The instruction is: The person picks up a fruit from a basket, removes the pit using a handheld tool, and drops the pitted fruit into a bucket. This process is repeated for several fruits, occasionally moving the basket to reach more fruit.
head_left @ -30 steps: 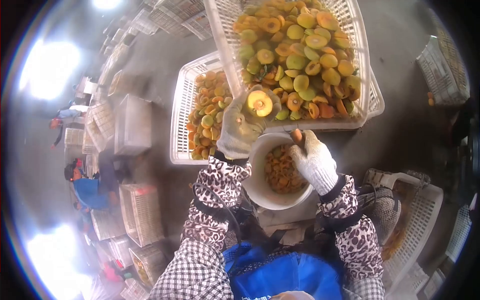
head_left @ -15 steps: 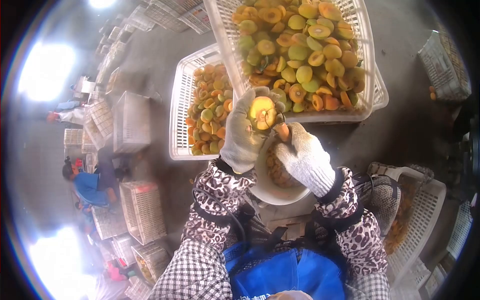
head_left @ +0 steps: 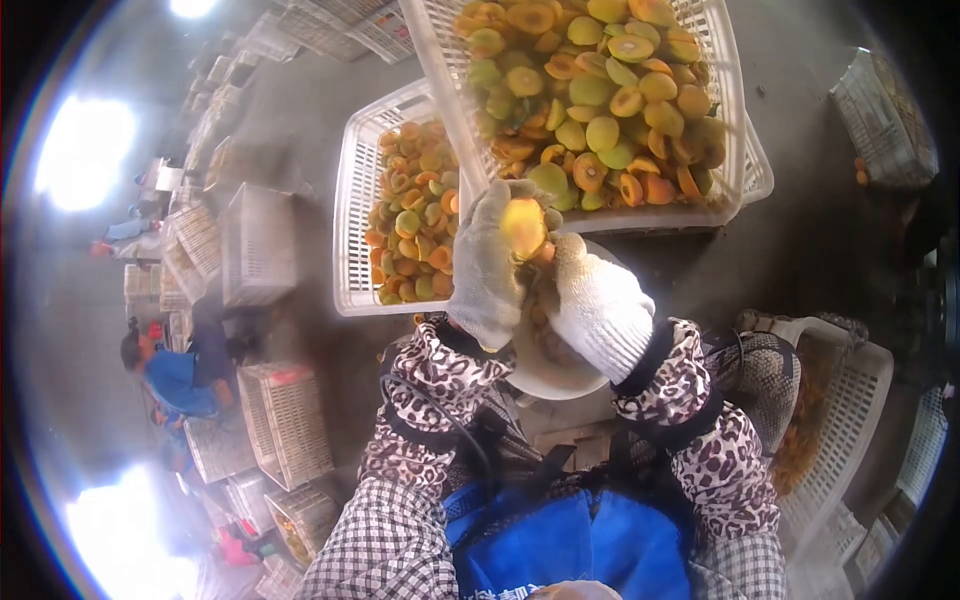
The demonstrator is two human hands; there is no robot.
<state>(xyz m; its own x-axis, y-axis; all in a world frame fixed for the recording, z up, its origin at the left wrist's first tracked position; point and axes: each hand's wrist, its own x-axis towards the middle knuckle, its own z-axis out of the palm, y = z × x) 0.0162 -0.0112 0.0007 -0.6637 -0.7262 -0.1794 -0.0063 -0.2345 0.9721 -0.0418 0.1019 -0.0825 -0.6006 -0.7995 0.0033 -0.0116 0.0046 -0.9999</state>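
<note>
My gloved left hand (head_left: 488, 265) is wrapped round a yellow-orange halved fruit (head_left: 524, 228), just below the near edge of a large white crate (head_left: 445, 95) heaped with cut fruit halves. Close against the fruit's right side, my gloved right hand (head_left: 598, 300) is closed on something orange, small and mostly hidden by the fingers. Beneath both hands sits a white bowl (head_left: 565, 384) with small pale-brown pieces inside, partly covered by the right hand.
A second white crate (head_left: 350, 215) of smaller fruit halves stands to the left. At lower right is another crate (head_left: 858, 410) with orange pieces. A person in blue (head_left: 180, 382) sits at far left among stacked crates (head_left: 285, 425).
My right hand has moved up and left against the fruit. The fruit has turned, so its cut face with the pit hollow no longer shows clearly.
</note>
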